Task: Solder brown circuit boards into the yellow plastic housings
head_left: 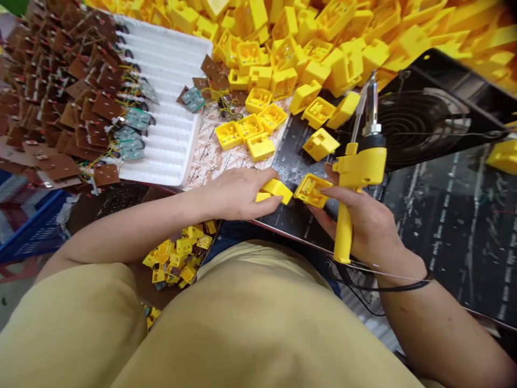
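Note:
My left hand is closed on a small yellow plastic housing at the near edge of the dark work mat. My right hand grips the yellow handle of a soldering gun, whose metal tip points up and away from me. The fingers of that same hand also pinch a second yellow housing, its open side facing up. The two housings sit a few centimetres apart between my hands.
A large heap of yellow housings fills the far side. A white ridged tray at the left holds brown circuit boards with wires. A black fan sits at the right. More yellow parts lie below the table edge by my lap.

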`<action>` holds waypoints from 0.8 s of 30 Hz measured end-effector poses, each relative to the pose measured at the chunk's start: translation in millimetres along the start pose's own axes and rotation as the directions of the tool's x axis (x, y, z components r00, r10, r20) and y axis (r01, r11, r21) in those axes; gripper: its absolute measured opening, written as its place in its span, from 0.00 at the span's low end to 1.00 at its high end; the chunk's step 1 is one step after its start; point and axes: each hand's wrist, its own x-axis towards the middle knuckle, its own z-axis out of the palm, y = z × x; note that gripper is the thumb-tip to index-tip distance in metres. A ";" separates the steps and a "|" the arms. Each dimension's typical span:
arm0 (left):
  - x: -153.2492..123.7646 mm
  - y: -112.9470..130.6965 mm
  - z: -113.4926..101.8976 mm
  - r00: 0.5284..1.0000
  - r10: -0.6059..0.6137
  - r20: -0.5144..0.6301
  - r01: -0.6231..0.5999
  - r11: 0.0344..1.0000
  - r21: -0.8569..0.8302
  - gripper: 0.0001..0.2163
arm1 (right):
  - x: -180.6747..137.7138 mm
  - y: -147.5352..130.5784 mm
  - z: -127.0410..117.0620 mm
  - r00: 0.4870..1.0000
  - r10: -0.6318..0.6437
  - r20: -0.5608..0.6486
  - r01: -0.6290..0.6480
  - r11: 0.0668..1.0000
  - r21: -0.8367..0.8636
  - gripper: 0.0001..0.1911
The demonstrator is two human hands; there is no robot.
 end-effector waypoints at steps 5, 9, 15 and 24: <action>50.9 14.8 -20.2 0.952 -0.100 0.288 0.096 0.995 0.026 0.31 | -26.5 7.0 -17.8 0.997 0.001 0.071 -0.007 0.997 0.083 0.19; 46.6 4.3 -18.5 0.984 -0.110 0.137 0.083 0.979 0.186 0.26 | -20.4 3.5 -15.4 1.000 0.015 0.017 -0.015 0.999 0.035 0.21; 1.6 -8.4 -11.8 0.965 -0.019 -0.261 0.099 0.950 0.298 0.20 | 39.6 -13.2 19.3 0.994 0.022 -0.110 -0.041 0.985 -0.167 0.22; -16.4 -36.2 -1.6 0.925 0.375 -0.056 -0.350 0.902 0.252 0.20 | 33.4 -7.1 15.8 0.988 -0.119 0.099 0.104 0.984 0.144 0.12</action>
